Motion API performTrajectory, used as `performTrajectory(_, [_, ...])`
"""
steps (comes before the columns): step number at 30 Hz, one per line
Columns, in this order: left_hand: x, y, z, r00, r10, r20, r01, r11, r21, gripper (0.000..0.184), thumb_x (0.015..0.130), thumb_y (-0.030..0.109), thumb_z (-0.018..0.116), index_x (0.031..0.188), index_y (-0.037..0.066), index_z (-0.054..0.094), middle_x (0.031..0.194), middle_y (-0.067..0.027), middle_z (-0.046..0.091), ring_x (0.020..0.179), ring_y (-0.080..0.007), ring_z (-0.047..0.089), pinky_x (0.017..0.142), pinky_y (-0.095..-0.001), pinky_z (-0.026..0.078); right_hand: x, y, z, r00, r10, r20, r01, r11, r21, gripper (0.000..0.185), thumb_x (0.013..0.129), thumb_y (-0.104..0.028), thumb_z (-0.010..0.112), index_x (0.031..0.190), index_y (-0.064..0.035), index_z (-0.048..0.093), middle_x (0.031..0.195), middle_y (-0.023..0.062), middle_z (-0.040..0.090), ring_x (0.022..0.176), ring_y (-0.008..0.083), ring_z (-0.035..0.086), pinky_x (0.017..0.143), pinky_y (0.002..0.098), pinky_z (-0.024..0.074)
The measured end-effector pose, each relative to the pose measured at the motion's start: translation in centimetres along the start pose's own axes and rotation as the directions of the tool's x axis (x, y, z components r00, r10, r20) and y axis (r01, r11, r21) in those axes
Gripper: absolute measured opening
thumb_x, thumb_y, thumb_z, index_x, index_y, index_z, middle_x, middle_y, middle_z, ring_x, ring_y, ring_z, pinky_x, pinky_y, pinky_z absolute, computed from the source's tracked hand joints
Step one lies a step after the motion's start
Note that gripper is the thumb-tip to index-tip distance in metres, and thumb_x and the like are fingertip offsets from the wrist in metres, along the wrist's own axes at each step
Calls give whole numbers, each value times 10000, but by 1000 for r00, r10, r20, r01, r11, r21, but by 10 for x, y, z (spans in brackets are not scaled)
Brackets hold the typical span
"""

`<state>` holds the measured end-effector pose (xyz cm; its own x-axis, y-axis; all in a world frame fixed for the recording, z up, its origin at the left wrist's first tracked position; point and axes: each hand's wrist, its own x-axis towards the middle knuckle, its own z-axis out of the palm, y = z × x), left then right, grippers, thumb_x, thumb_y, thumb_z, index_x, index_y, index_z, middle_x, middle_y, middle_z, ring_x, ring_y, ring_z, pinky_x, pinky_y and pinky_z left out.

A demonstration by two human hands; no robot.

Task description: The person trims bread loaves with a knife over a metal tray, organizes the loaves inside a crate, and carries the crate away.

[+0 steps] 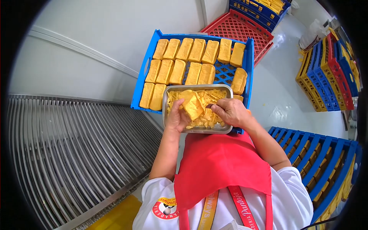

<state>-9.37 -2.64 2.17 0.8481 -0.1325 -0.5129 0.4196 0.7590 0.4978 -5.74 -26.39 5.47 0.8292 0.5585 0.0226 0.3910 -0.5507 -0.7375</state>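
Observation:
Over a metal tray (232, 126) filled with thin yellow scraps (209, 119), my left hand (177, 116) holds a yellow bread loaf (193, 107), tilted. My right hand (232, 112) is closed around the handle of a knife (209, 106), at the loaf's right side; most of the blade is hidden. The metal tray rests on the near part of a blue crate (250, 57). Rows of yellow loaves (197, 50) lie inside that crate, beyond the tray.
Slatted metal racks (76, 149) stand at the left. A red crate (237, 28) and blue crates (264, 13) are behind. Stacked coloured crates (326, 76) stand at the right, and a blue crate with loaves (318, 153) at the lower right.

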Motion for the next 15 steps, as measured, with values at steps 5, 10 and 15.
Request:
performTrajectory(5, [3,-10,0,999,22,-43,-22,1000,12,513,891,344,668,1290,42,555,1221,-104,645,1118,-259,637,969,-414,529,7,-4,6,996,38,-81,-46,994,-102,440,972,-421,552,791,-23,605,773,193,639,739,408,621,654,493,481])
performTrajectory(10, [4,-7,0,993,-46,112,52,997,-49,504,913,394,630,1277,50,571,1206,-104,654,1086,-258,656,930,-409,551,12,-7,-10,994,102,39,-99,991,-89,581,796,-594,710,882,-26,623,795,181,634,811,380,648,706,463,500])
performTrajectory(15, [0,-2,16,967,-234,104,230,972,46,542,978,428,500,1346,30,505,1261,-112,619,1151,-268,621,992,-430,519,21,-12,-10,993,-98,61,107,982,-154,846,501,-706,839,920,-23,568,915,156,654,844,369,657,729,457,495])
